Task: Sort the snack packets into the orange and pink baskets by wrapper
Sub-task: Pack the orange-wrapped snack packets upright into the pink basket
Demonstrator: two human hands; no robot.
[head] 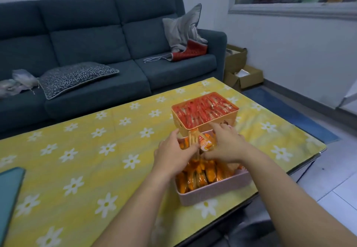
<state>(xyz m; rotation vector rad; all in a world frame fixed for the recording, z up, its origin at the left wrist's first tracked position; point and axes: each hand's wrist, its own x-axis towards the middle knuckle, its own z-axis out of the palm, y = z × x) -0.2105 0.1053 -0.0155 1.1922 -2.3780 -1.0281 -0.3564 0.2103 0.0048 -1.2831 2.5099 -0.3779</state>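
A small bunch of glossy orange-and-white plastic snack packets (203, 143) sits pinched between the two hands, raised just above the pink rectangular plastic basket (212, 193). The left hand (173, 155) grips the bunch from one side with its thumb curled against the wrappers. The right hand (227, 144) closes on it from the other side, index finger stretched forward. Directly under the hands the pink basket is packed with orange-wrapped packets (199, 177) standing on edge. Just beyond the fingertips, touching the pink basket's far end, stands the orange rectangular plastic basket (175, 116), filled with red-wrapped packets (204, 111). Both baskets rest on the desk (77, 150), covered by a yellow cloth printed with white daisies. Far left of the hands a flat teal object (9, 188) lies at the desk's edge. Beyond the desk is a dark teal fabric sofa (87, 40).
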